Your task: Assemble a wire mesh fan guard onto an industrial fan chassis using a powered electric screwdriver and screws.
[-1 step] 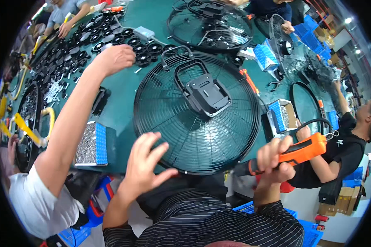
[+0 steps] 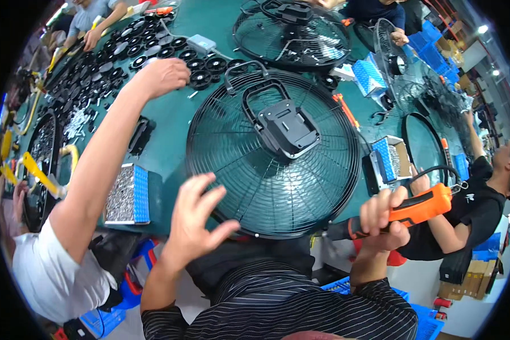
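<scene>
Obs. from tableside. L hand [image 2: 195, 225]: fingers spread, nothing held, by near-L rim of fan guard [image 2: 292, 195]; can't tell if thumb touches wire. R hand [image 2: 383, 220]: fingers wrapped round orange/blk power driver [image 2: 422, 213], nose toward near-R rim; contact unclear.

Fan guard: round, blk wire, lies flat on green table [image 2: 173, 130] at near edge, blk plastic housing [image 2: 289, 129] near its middle, w/ loop handle [image 2: 247, 105].

Handling (my est.): light for its width, wt. mostly at housing; rim stiff, thin wires springy, may bend if pressed; plastic smooth, might scuff. Best hold: both sides of rim, or loop handle if firmly fixed. Driver prob. moderately heavy; hold by grip.

Containers: L box [image 2: 142, 195], blue-sided, open, well filled w/ small silvery hardware, prob. screws. R box [image 2: 382, 160], blue/wht, open, similar silvery bits inside. Far blue carton [image 2: 369, 78]: contents can't be seen.
</scene>
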`<state>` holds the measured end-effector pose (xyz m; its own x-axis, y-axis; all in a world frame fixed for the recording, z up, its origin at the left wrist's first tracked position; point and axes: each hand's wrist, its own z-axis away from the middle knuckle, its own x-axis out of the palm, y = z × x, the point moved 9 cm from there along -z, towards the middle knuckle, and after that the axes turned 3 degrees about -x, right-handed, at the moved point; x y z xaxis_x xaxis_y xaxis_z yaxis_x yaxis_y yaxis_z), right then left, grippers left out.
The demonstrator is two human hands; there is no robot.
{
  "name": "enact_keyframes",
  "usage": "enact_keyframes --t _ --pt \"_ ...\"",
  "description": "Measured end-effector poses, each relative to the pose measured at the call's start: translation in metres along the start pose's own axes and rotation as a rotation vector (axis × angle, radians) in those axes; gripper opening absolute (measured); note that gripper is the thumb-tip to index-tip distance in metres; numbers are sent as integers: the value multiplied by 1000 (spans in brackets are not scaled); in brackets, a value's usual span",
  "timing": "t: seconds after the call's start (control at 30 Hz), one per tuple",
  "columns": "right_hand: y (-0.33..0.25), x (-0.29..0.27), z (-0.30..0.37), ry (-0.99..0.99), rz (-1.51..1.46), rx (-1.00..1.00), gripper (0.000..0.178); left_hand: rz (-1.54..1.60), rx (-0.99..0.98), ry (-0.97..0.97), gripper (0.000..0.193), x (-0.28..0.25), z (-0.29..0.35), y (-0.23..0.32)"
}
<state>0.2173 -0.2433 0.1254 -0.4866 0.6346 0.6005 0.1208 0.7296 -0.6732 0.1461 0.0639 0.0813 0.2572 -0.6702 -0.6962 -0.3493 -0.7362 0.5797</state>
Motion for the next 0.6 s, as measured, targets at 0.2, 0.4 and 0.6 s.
enact_keyframes --t 0.2,0.4,0.6 --pt "-23 -65 40 358 209 74 38 623 -699 280 57 6 4 -123" --pt "5 -85 83 478 604 407 39 797 -682 279 61 30 -12 -132" --pt "14 -74 74 443 621 410 42 621 -588 345 57 30 -3 -131"
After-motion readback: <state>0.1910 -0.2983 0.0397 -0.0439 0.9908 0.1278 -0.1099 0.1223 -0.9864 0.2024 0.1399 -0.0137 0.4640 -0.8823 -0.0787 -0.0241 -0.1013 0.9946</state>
